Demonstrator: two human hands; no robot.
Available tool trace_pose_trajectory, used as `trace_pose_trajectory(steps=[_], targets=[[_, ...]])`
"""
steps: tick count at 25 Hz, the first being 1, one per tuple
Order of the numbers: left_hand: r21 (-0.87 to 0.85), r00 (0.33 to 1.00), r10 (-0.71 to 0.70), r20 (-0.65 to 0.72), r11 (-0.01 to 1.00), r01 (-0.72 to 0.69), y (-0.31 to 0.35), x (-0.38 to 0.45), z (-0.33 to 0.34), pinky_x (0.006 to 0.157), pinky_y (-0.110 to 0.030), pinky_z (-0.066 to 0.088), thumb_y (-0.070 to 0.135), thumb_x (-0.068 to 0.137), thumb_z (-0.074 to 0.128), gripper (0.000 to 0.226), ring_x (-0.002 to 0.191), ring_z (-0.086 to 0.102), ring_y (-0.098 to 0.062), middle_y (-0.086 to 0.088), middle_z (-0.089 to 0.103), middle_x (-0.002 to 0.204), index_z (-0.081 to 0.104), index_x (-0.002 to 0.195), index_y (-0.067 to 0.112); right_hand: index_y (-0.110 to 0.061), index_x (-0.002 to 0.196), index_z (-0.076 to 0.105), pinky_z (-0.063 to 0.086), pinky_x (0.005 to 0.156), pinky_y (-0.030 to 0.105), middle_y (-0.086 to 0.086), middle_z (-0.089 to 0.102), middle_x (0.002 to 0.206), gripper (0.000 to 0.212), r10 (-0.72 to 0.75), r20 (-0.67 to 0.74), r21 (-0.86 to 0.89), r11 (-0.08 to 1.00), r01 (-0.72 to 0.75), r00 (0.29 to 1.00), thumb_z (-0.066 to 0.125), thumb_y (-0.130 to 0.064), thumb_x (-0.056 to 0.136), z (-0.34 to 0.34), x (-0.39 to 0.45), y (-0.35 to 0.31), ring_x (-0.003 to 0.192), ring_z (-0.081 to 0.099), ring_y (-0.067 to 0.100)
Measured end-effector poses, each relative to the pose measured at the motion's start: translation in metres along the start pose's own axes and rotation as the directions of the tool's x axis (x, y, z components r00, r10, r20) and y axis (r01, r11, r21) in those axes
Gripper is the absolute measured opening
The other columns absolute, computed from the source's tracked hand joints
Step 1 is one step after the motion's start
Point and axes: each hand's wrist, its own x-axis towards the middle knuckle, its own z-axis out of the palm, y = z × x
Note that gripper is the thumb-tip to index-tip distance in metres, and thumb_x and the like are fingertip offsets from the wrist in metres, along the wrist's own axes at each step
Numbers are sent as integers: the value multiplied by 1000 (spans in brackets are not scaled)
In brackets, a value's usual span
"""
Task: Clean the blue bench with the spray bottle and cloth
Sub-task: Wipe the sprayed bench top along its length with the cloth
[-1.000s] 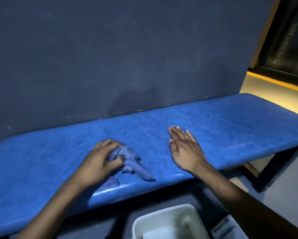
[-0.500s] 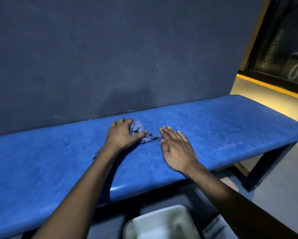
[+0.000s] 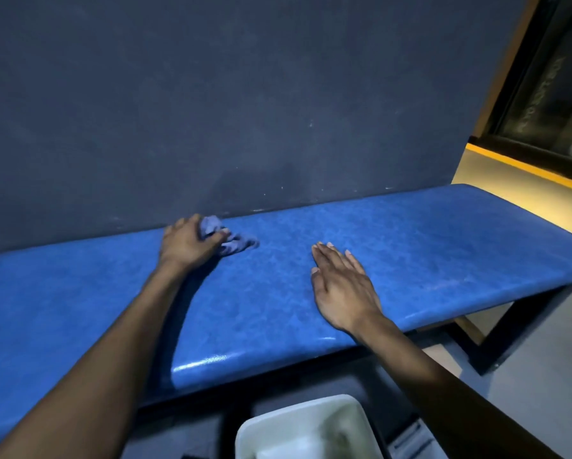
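Note:
The long blue bench (image 3: 427, 246) runs across the view against a dark wall. My left hand (image 3: 187, 241) is closed around a crumpled bluish cloth (image 3: 233, 241) and presses it on the bench's far edge, close to the wall. My right hand (image 3: 342, 286) lies flat on the bench, palm down with fingers spread, nearer the front edge and to the right of the cloth. No spray bottle is in view.
A white plastic tub (image 3: 306, 429) stands on the floor below the bench's front edge. The dark wall (image 3: 244, 111) rises directly behind the bench. A black bench leg (image 3: 516, 329) and a yellow-edged step (image 3: 523, 167) lie at the right.
My left hand has pushed the cloth from the bench's front edge away to the back edge by the wall. My right hand has stayed flat on the bench.

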Motion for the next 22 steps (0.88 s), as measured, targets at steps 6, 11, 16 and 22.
trace_pose_trajectory(steps=[6,11,16,22], targets=[[-163,962,225,154,966,-200,65,-49,29,75,-35,41,52,69,61,31,92,59,-25,3,60,91,59,88,28,-15,158,30,4,127,32,-1,27,167,68,-24,-5,-16,1000,24,1000,15,-37,95,-1,-1,2,156,18,12],[-359,983,182,-12,917,-174,65,-120,-13,88,-39,50,34,77,71,18,95,63,-12,8,65,98,64,92,26,-12,156,35,10,127,37,5,33,165,56,-24,-29,-22,999,23,999,26,-31,104,2,3,5,155,24,16],[-439,906,375,-198,792,-424,65,-261,-4,95,-37,46,19,80,82,26,110,62,-24,-6,66,112,71,101,9,-9,147,48,22,124,42,12,46,157,62,-78,-70,-9,997,78,994,25,-36,96,2,-2,3,148,38,24],[-424,978,140,153,904,-63,8,-315,98,92,-28,44,29,80,76,26,106,56,-9,17,60,112,65,104,32,-15,123,69,44,110,38,4,66,133,34,-187,-338,228,935,273,922,53,-30,97,-11,-81,-14,128,59,21]])
